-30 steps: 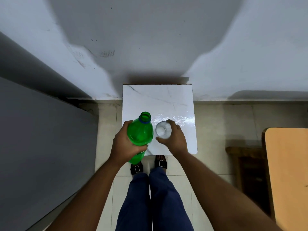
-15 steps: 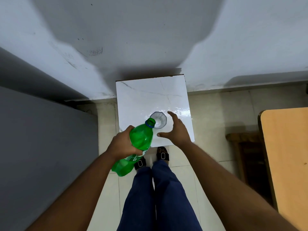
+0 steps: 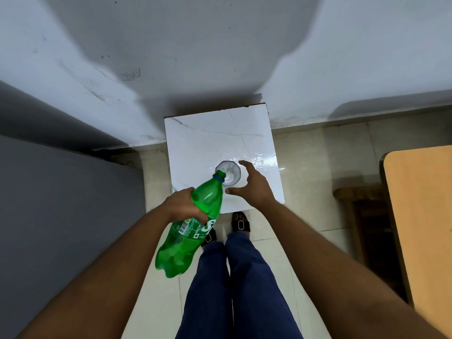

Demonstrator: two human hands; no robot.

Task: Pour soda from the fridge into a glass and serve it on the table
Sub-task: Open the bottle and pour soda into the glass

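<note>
Head-worn camera looks steeply down, close over the white table.

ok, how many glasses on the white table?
1. The glass stands near the front edge of the white table, under the mouth of the tilted green bottle that the left hand holds. Right hand is open beside the glass. None looks hidden.

You're in a home room, plain and lived-in. The small white marble-look table stands against a scuffed pale wall, on glossy cream floor tiles. Right of the table there's a wooden desk top with a dark wooden stool tucked beside it. Left of the table, a big grey panel, could be an appliance side, can't tell.
</note>
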